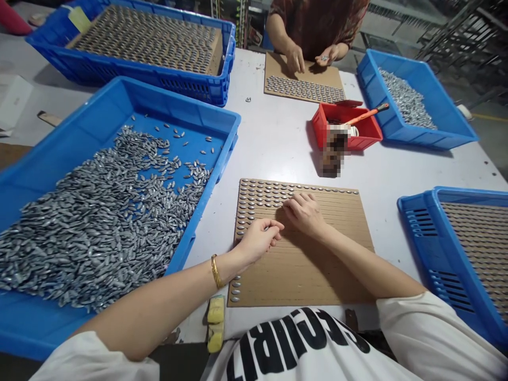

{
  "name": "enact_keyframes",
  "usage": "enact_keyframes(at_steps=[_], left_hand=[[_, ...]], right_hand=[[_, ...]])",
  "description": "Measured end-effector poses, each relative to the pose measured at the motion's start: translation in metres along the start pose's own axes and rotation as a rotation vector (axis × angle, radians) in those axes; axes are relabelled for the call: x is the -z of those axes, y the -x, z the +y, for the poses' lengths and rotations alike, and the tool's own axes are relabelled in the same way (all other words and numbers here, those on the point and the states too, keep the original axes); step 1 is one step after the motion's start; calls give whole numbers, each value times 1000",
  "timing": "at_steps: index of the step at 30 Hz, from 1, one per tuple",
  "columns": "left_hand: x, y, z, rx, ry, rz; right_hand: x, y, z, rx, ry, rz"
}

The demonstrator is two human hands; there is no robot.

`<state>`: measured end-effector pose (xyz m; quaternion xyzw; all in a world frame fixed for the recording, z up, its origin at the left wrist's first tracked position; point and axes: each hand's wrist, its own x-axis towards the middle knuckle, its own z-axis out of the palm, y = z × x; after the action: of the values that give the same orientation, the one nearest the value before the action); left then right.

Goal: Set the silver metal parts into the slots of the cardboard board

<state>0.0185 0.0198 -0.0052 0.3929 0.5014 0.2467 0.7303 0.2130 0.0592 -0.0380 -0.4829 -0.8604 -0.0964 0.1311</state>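
Note:
A corrugated cardboard sheet (pixel 317 264) lies in front of me on the white table. Small silver, pointed-oval metal pieces (pixel 260 193) sit in rows along its top and left side. My left hand (pixel 259 241), a gold bracelet on its wrist, is closed above the sheet's left half; a bit of grey metal shows between its fingers. Beside it, my right hand (pixel 305 214) presses its bent fingertips together at the end of a row; whatever they hold is hidden. To my left, a blue tray (pixel 228 132) holds a heap of loose metal pieces (pixel 107 211).
Across the table a person (pixel 317 26) works over another cardboard sheet (pixel 273 66). A red box (pixel 363 135) with an orange-handled tool stands mid-table. Blue crates (pixel 198 87) (pixel 420 227) hold filled sheets; another blue tray (pixel 420 132) holds loose pieces. Yellow tape (pixel 215 323) is at the front edge.

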Motion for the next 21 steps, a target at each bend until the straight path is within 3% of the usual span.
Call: enact_keyframes(at_steps=[8, 13, 21], left_hand=[[0, 2, 4, 33, -4, 20], [1, 2, 7, 29, -2, 9], [2, 5, 9, 54, -37, 10]], right_hand=[[-7, -12, -6, 19, 38, 3], [2, -16, -2, -18, -31, 29], [18, 13, 16, -91, -287, 84]])
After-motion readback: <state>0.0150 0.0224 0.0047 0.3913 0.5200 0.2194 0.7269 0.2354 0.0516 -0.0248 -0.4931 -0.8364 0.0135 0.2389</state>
